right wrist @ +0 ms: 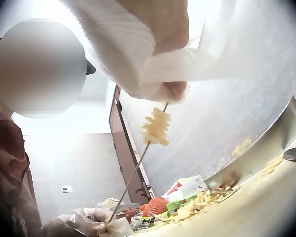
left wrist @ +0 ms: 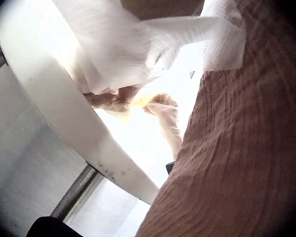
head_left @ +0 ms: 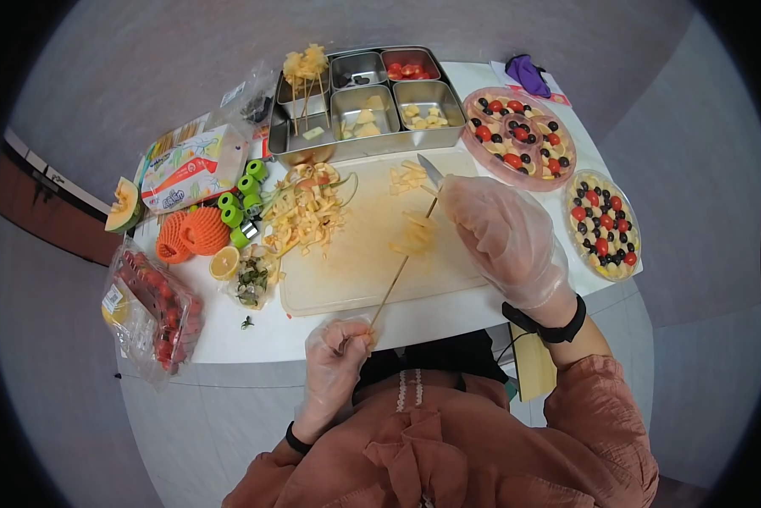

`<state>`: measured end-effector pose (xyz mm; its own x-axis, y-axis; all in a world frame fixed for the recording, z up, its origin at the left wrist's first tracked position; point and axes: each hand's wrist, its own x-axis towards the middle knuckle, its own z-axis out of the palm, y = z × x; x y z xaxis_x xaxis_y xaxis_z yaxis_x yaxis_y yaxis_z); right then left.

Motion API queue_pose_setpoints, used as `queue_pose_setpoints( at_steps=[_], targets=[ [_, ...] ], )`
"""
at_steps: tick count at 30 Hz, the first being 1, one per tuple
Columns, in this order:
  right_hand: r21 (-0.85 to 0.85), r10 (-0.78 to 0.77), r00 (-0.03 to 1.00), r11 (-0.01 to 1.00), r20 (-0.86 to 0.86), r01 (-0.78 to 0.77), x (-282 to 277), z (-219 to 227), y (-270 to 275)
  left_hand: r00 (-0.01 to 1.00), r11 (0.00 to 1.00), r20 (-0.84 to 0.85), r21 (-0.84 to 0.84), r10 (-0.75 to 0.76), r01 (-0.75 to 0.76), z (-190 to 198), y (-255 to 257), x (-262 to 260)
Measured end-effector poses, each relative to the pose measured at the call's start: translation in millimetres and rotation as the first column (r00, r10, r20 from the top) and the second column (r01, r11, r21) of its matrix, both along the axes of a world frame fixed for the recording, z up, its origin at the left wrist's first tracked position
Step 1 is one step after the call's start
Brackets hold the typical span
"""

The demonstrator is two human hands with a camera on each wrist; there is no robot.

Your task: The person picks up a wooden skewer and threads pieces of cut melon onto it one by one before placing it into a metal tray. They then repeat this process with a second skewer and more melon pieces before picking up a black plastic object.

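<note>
In the head view my left hand [head_left: 336, 354], in a clear plastic glove, pinches the lower end of a thin wooden skewer [head_left: 389, 292] at the table's front edge. Gloved as well, my right hand [head_left: 509, 241] is higher up, its fingertips pinching the skewer's upper end. Pale yellow fruit slices [right wrist: 157, 127] are threaded near that upper end, just below the right fingertips. The skewer slants over the cutting board [head_left: 321, 288]. A knife [head_left: 430, 171] lies on the board beside cut fruit strips [head_left: 407, 178], its handle hidden by my right hand.
Peels [head_left: 304, 207] are heaped on the board's left. Behind it stands a steel tray [head_left: 372, 149] with compartments of fruit and fruit skewers [head_left: 306, 63]. Right are a pink platter [head_left: 473, 144] and an oval platter [head_left: 637, 245]; left, green cutters [head_left: 249, 184] and bagged red fruit [head_left: 170, 317].
</note>
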<state>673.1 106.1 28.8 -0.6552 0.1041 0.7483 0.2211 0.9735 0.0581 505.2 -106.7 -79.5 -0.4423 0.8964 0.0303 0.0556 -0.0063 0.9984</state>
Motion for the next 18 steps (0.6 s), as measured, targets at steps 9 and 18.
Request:
queue_pose_setpoints(
  at_steps=[9, 18],
  targets=[
    [0.005, -0.04, 0.997, 0.999, 0.069, 0.04, 1, 3, -5, 0.965, 0.998, -0.254, 0.034, 0.059, -0.052, -4, 0, -2],
    [-0.105, -0.001, 0.995, 0.994, 0.096, 0.011, -1, 11, -8, 0.816, 0.986, -0.553, 0.086, 0.168, -0.145, 6, 2, 4]
  ],
)
